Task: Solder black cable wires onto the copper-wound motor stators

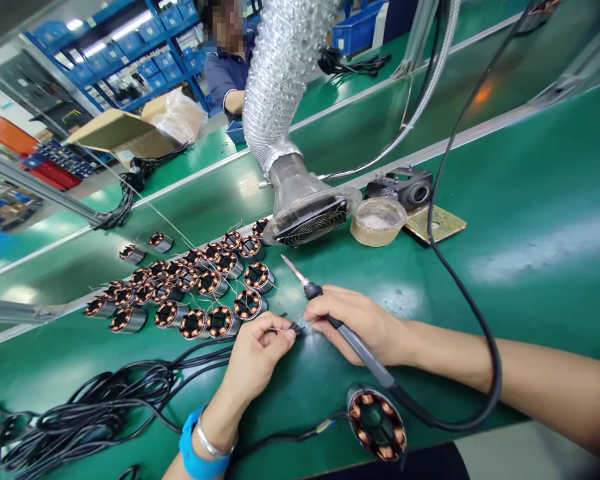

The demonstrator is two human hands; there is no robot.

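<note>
My right hand [357, 323] is closed around a soldering iron [353, 343], its bare tip pointing up and left toward the fan. Between thumb and finger, my left hand [257, 353] pinches the end of a black cable [223, 343], where thin wires [297, 325] fan out close to my right fingertips. A motor stator [377, 423] with copper windings lies near the front edge, a black cable running from it to the left. Several more stators [220, 321] stand in rows beyond my left hand, some with thin wires sticking up.
A fume-extractor fan [310, 223] on a silver duct [280, 80] hangs over the green bench. To its right are a round tub [379, 223] and a dark iron stand [413, 187]. Coiled black cables [95, 407] lie left. A person [225, 67] sits across the bench.
</note>
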